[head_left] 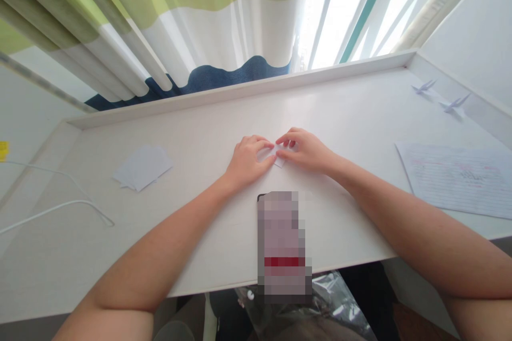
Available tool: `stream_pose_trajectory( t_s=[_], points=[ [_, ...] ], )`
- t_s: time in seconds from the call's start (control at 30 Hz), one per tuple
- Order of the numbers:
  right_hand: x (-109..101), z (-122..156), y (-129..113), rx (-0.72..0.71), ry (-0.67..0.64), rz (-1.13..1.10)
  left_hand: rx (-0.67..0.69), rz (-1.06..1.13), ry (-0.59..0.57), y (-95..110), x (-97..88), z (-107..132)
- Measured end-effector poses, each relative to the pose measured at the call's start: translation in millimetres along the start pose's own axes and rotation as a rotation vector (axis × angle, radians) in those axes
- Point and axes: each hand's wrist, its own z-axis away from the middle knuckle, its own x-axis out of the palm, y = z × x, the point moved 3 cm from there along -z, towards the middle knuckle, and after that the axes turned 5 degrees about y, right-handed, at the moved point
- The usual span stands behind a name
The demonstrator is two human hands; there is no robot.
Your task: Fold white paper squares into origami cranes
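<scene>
A small folded piece of white paper lies on the desk in front of me, partly covered by my fingers. From the left, my left hand holds one side of it between thumb and fingertips. My right hand pinches the opposite side, its thumb almost meeting the left one. The paper's lower corner shows below the thumbs; its exact folds are too small to make out. Nearer to me, below both hands, a phone-shaped object appears pixelated, with a dark edge at its upper left.
Loose white paper squares lie in a pile at left, near a white cable. Two folded paper figures stand at the far right, above a written lined sheet. A raised rim edges the desk's back, before the curtains.
</scene>
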Motion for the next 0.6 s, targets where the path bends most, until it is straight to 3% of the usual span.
stream_pose_trajectory(
  t_s=[0.6],
  points=[
    [-3.7, 4.9, -7.9, -0.047, -0.079, -0.032, -0.014, 0.016, 0.004, -0.3, -1.1, 0.6]
  ],
)
